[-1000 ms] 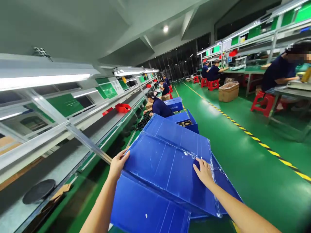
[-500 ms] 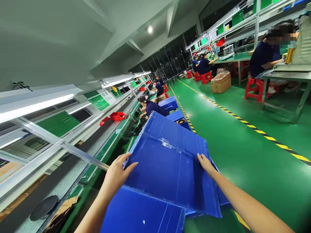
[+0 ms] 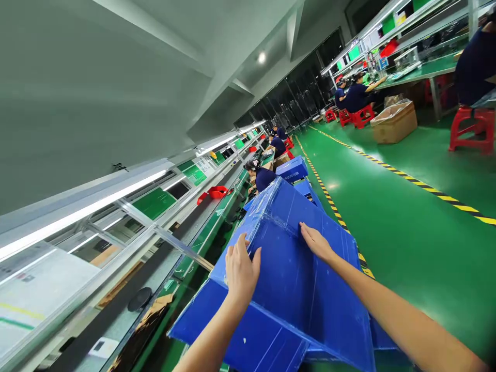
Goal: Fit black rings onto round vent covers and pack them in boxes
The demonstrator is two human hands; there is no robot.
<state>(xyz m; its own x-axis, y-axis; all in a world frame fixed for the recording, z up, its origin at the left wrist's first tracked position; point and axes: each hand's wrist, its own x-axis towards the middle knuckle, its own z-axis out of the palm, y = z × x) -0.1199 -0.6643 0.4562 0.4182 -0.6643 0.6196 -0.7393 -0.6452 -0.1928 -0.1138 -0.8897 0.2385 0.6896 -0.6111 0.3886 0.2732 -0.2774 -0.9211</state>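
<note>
Before me is a blue corrugated plastic box (image 3: 289,279), its panels bent along a ridge and partly covered with clear tape. My left hand (image 3: 242,266) touches it at the upper left fold, thumb and fingers apart. Stretched nearly flat, my right hand (image 3: 315,242) lies against the upper right part of the panel. Neither hand is wrapped round anything. Under the bent panels sits another blue plastic piece (image 3: 267,336); whether it belongs to the same box I cannot tell.
On the left runs a conveyor bench (image 3: 186,268) with a black round part (image 3: 140,299) and red bins (image 3: 217,192). Further blue boxes (image 3: 292,168) stand ahead beside a seated person (image 3: 264,178). Striped floor tape (image 3: 329,199) borders the green aisle (image 3: 391,206). A cardboard carton (image 3: 395,123) stands right.
The panel has bent more sharply, and its left side now slopes down from a ridge. My right hand has shifted inward across it. The view has swung a little left.
</note>
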